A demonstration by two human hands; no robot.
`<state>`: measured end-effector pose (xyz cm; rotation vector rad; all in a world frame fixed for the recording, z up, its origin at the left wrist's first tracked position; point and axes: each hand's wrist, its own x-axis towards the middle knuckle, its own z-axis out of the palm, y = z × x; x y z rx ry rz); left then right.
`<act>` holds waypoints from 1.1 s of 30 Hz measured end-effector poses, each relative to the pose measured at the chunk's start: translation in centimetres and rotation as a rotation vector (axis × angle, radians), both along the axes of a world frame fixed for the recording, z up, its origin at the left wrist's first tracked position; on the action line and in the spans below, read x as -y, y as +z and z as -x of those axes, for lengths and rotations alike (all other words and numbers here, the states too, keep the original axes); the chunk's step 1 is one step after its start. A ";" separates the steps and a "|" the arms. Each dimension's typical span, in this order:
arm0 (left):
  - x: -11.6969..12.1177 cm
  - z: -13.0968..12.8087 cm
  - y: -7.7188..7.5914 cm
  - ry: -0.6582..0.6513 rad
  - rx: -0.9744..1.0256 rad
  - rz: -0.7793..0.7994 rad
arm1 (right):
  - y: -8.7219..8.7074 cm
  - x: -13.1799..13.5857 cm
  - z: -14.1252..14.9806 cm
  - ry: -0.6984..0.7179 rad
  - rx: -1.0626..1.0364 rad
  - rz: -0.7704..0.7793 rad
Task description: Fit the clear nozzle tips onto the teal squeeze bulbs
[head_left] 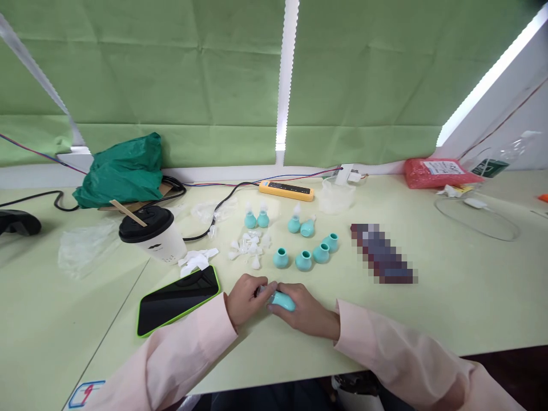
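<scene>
Right hand [306,311] is closed round a teal bulb [284,301] near the table's near edge; left hand [246,299] pinches what I take for its clear tip. Just beyond, four open bulbs [303,262] stand bare-mouthed. Farther back, four tipped bulbs [263,220], one leaning, look finished; I judge the open ones unfinished. Loose clear pieces [252,244] lie left of them on the pale-green table [454,297], with green cloth [180,74] behind.

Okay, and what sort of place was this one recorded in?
Probably a shared workbench or makeshift workstation indoors: a pale tabletop marked with a taped or drawn label, a yellow power strip at the back, and green sheeting hung behind.
</scene>
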<state>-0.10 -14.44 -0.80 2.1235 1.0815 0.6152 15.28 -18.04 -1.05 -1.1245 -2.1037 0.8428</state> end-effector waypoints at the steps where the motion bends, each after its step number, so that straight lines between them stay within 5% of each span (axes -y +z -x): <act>1: 0.1 0.0 0.0 -0.014 0.025 0.034 | 0.1 0.0 0.0 0.015 0.002 0.007; 6: 0.8 -0.3 -0.8 0.045 0.256 0.259 | 0.6 -0.1 -0.1 0.090 -0.012 0.038; 9: 0.5 -0.2 -0.9 0.003 0.446 0.527 | 0.7 -0.1 -0.3 0.141 -0.034 0.041; 14: -0.9 0.5 0.3 -0.063 0.703 0.902 | 1.0 -0.2 -0.9 0.194 0.013 -0.136; 20: -0.9 0.4 1.0 0.102 0.716 0.648 | 1.5 -0.7 -1.5 0.006 -0.047 -0.223; 26: -1.5 0.7 -0.1 0.283 0.634 0.328 | -0.2 -1.8 -1.9 -0.179 0.031 -0.450; 33: -1.1 0.7 0.6 0.289 0.658 0.413 | -1.2 -2.2 -2.1 -0.264 0.047 -0.649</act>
